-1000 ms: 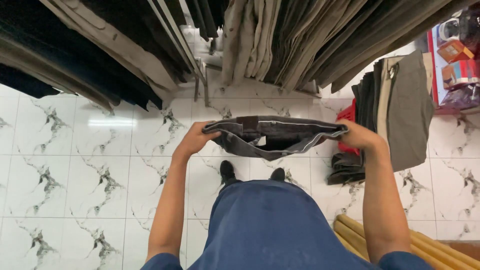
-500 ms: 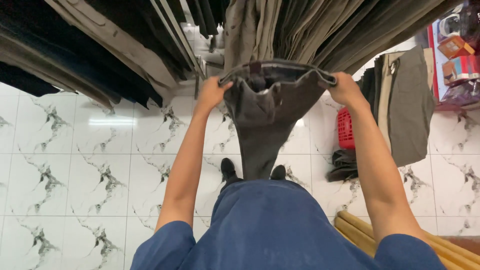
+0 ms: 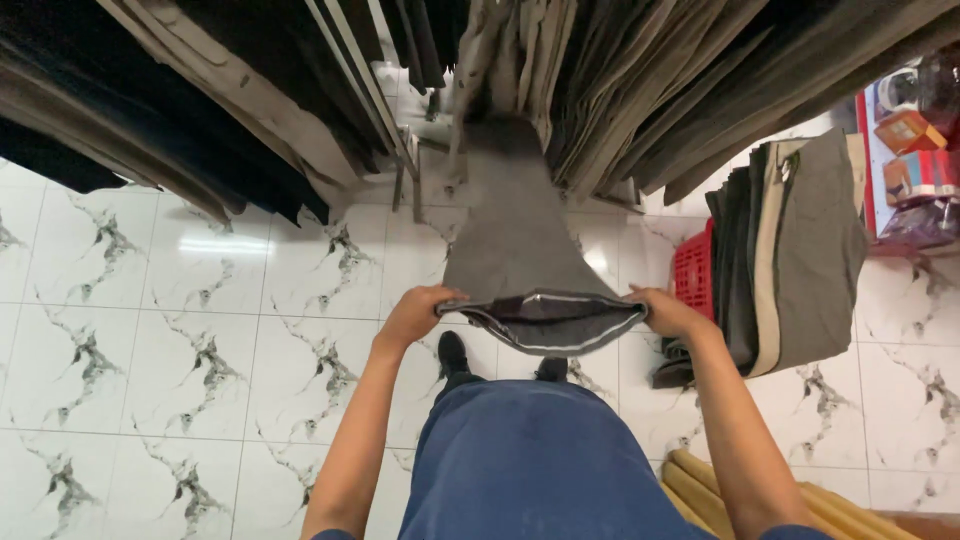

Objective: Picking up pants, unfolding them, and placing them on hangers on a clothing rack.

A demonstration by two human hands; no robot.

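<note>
Fingers of both your hands were clenched on the waistband of the grey trousers (image 3: 520,250): your left hand (image 3: 418,312) pinched the left end, your right hand (image 3: 668,312) pinched the right end, and the band was stretched flat between them so that its pale lining faced up at you. You held it out in front of your waist, above the floor, with both forearms reaching forward from the bottom of the view.

Closest to you were your own blue trousers (image 3: 530,470), filling the lower middle, and your two dark shoes (image 3: 452,352) on the tiles just under the waistband. At the bottom right corner lay a few yellowish poles (image 3: 700,485), near your right elbow.

Under everything ran the white marbled floor (image 3: 170,340), with grey veins and thin joints.

From the waistband the grey trousers stretched away from you, narrowing as they went, and their far end was lost among the hanging clothes (image 3: 620,90); you could not tell where the legs ended. To the right of your right hand stood a red basket (image 3: 692,275), and just beside it a stack of folded trousers (image 3: 800,250) in dark, beige and olive tones hung over something hidden beneath.

Farther off, rows of dark and tan garments (image 3: 200,100) hung across the top of the view, on both sides of a metal rack leg (image 3: 412,185). At the far right edge sat some coloured boxes (image 3: 915,170) on a red shelf.
</note>
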